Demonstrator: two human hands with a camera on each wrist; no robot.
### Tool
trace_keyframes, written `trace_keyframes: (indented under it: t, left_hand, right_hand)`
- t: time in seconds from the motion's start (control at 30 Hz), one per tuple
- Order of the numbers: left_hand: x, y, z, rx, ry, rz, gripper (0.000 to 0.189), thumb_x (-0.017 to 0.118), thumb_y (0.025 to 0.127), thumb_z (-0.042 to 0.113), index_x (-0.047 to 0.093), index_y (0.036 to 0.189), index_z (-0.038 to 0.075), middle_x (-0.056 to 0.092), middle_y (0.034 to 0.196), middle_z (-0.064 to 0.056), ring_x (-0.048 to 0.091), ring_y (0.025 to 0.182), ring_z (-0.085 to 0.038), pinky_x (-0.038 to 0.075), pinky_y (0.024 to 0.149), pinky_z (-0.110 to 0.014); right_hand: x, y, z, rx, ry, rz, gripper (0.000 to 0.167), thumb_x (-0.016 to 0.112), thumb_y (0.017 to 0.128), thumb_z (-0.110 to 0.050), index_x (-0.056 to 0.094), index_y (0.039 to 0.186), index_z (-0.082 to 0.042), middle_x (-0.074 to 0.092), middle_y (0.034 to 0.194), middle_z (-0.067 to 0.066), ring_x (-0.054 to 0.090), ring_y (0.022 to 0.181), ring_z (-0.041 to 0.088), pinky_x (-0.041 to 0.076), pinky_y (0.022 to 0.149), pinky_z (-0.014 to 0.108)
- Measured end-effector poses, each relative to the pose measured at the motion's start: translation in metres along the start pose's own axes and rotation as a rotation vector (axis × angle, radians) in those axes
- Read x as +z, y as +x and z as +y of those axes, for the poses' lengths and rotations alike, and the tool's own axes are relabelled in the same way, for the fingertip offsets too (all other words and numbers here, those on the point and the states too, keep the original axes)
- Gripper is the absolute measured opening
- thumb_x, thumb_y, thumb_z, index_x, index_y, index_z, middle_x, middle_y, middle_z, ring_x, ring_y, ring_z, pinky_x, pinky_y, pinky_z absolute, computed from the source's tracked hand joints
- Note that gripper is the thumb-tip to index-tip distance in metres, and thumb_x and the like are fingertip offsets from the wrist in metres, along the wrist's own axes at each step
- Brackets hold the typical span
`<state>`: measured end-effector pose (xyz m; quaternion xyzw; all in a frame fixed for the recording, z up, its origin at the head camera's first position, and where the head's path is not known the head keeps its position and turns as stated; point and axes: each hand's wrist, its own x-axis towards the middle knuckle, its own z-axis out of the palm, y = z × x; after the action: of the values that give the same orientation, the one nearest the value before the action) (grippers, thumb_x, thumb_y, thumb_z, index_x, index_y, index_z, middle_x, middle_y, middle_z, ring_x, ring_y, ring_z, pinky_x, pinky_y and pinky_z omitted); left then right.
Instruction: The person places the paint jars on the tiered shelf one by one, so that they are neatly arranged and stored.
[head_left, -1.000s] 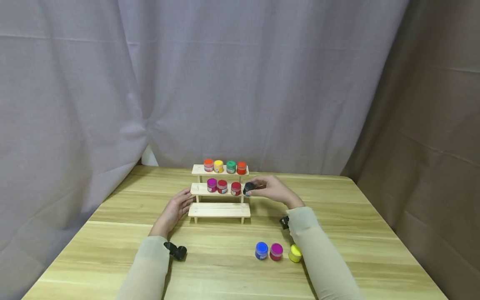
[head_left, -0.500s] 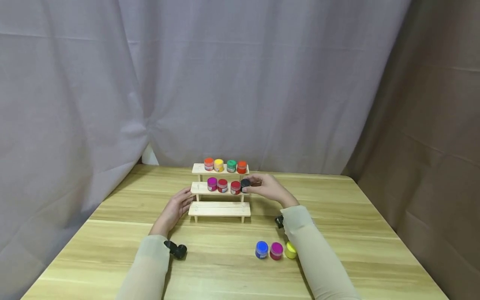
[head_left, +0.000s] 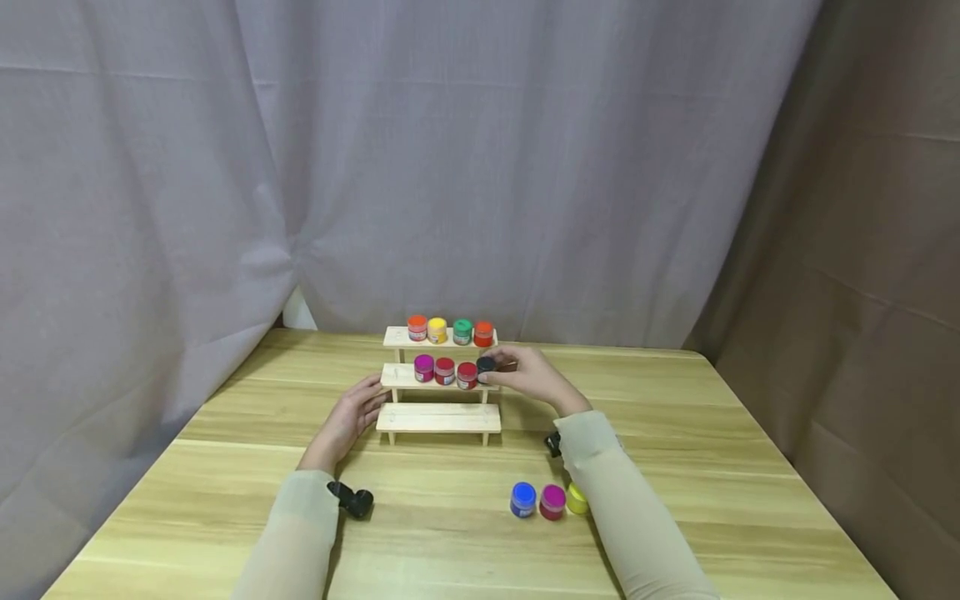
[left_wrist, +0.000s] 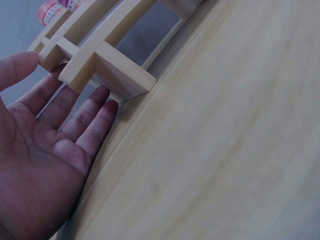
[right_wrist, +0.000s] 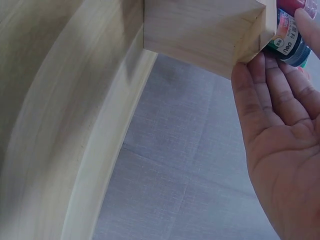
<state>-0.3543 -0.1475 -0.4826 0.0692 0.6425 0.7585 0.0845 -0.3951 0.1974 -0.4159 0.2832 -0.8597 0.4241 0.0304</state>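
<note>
A three-tier wooden rack (head_left: 438, 418) stands on the table. At the right end of its middle tier my right hand (head_left: 534, 377) holds a black paint jar (head_left: 485, 367), thumb in front and fingers behind. Right beside it is a red paint jar (head_left: 467, 375), with another red jar (head_left: 445, 371) and a magenta jar (head_left: 423, 367) farther left. My left hand (left_wrist: 50, 135) is at the rack's left end, fingers extended and touching the wood. In the right wrist view the labelled black jar (right_wrist: 290, 42) sits at the shelf's end, partly hidden by my hand.
On the top tier stand an orange jar (head_left: 417, 327), a yellow jar (head_left: 437, 330), a green jar (head_left: 462, 332) and a red-orange jar (head_left: 483, 334). Nearer on the table are a blue jar (head_left: 523, 499), a magenta jar (head_left: 552, 502) and a yellow jar (head_left: 577, 498), beside my right sleeve.
My right hand has moved left with the black jar, from the shelf's edge to beside the red jar. That red jar has shifted slightly left. The left hand stays in place.
</note>
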Motion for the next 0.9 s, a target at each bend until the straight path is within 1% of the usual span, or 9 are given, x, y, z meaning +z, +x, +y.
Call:
trace_keyframes:
  t: [0.17,0.27,0.33,0.47,0.57,0.6,0.77,0.9]
  left_hand:
    - [0.0006,0.0001,0.0032,0.01,0.002,-0.012,0.058,0.042,0.106,0.026,0.029,0.156,-0.002,0.036,0.156,-0.024,0.038,0.142,-0.035,0.038,0.112,-0.035]
    - [0.0008,-0.0002,0.0035,0.012,0.0,-0.014,0.058,0.042,0.106,0.025,0.028,0.156,-0.002,0.035,0.156,-0.024,0.037,0.142,-0.036,0.035,0.114,-0.038]
    - [0.0012,-0.0006,0.0031,0.001,-0.001,-0.006,0.057,0.042,0.106,0.025,0.029,0.156,-0.001,0.036,0.156,-0.024,0.037,0.142,-0.036,0.035,0.115,-0.039]
    - [0.0011,-0.0018,0.0009,-0.013,0.013,0.002,0.057,0.042,0.107,0.026,0.03,0.155,-0.001,0.038,0.155,-0.024,0.039,0.141,-0.035,0.037,0.113,-0.036]
    - [0.0012,-0.0019,-0.0004,-0.007,0.008,0.006,0.057,0.043,0.106,0.026,0.031,0.155,0.0,0.038,0.155,-0.023,0.04,0.141,-0.034,0.039,0.112,-0.035]
    - [0.0013,-0.0017,-0.0006,-0.009,0.001,0.011,0.057,0.044,0.105,0.025,0.032,0.155,0.001,0.039,0.155,-0.022,0.04,0.14,-0.034,0.039,0.111,-0.034]
    - [0.0012,-0.0012,-0.0012,-0.006,0.005,0.008,0.057,0.043,0.106,0.025,0.03,0.156,0.0,0.038,0.155,-0.022,0.04,0.141,-0.034,0.04,0.11,-0.033]
    - [0.0009,-0.0006,-0.0011,0.0,0.0,0.0,0.058,0.043,0.106,0.025,0.028,0.156,-0.001,0.036,0.156,-0.023,0.038,0.142,-0.034,0.038,0.111,-0.033]
  right_hand:
    - [-0.0001,0.0021,-0.0024,-0.002,0.013,0.015,0.036,0.081,0.087,-0.029,0.071,0.117,-0.012,0.071,0.099,0.0,0.069,0.094,0.018,0.057,0.087,0.034]
    - [0.0001,0.0021,-0.0028,-0.008,0.011,0.012,0.036,0.081,0.087,-0.028,0.07,0.117,-0.011,0.071,0.099,0.001,0.068,0.095,0.019,0.056,0.089,0.036]
    - [0.0003,0.0016,-0.003,-0.01,0.01,0.004,0.037,0.081,0.087,-0.029,0.07,0.118,-0.011,0.071,0.1,0.001,0.068,0.096,0.02,0.056,0.09,0.038]
    - [0.0013,0.0004,-0.0021,-0.016,0.014,-0.008,0.038,0.081,0.087,-0.03,0.07,0.118,-0.011,0.072,0.101,0.002,0.068,0.097,0.021,0.055,0.092,0.041]
    - [0.002,-0.0001,-0.0015,-0.024,0.023,-0.005,0.039,0.081,0.087,-0.03,0.07,0.119,-0.01,0.072,0.102,0.002,0.068,0.097,0.021,0.055,0.092,0.042]
    - [0.0022,-0.0001,-0.0013,-0.026,0.026,-0.003,0.039,0.081,0.087,-0.03,0.07,0.119,-0.009,0.071,0.102,0.003,0.068,0.097,0.021,0.055,0.092,0.042]
    - [0.0025,-0.0016,-0.0021,-0.021,0.01,0.002,0.037,0.079,0.088,-0.029,0.07,0.118,-0.01,0.071,0.1,0.001,0.067,0.096,0.019,0.056,0.091,0.038]
    - [0.0025,-0.0022,-0.0035,-0.025,0.006,0.006,0.037,0.079,0.088,-0.027,0.07,0.118,-0.009,0.07,0.1,0.001,0.067,0.096,0.019,0.056,0.091,0.039]
